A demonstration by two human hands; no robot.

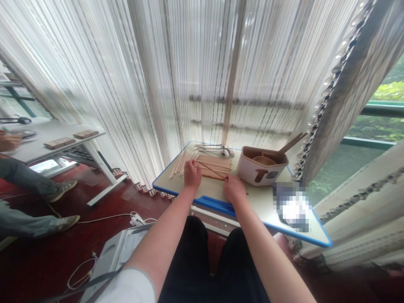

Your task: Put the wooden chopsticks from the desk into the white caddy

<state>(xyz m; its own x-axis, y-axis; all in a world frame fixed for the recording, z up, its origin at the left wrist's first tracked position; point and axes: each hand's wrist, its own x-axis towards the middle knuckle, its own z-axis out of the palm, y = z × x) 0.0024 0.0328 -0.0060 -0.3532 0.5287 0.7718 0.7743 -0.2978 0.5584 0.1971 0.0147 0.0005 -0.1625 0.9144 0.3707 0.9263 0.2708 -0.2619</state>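
Note:
Both hands are over a small desk (214,189) with a blue edge. My left hand (192,173) is closed on the upper left end of a brown chopstick (211,169). My right hand (234,188) closes around its lower right end, so the chopstick slants between them. Beneath it, many wooden chopsticks (217,162) lie side by side in a row. Paler sticks (180,163) are fanned out left of my left hand. Several metal spoons (217,149) lie behind the row. Right of my right hand stands a white and brown utensil holder (257,173) with compartments.
Wooden handles (292,143) stick out of the holder. A blurred-out object (292,206) lies at the desk's right. Striped curtains (195,75) hang behind. On the left, another person's legs (31,185) are by a white table (72,141); a cable (107,216) crosses the floor.

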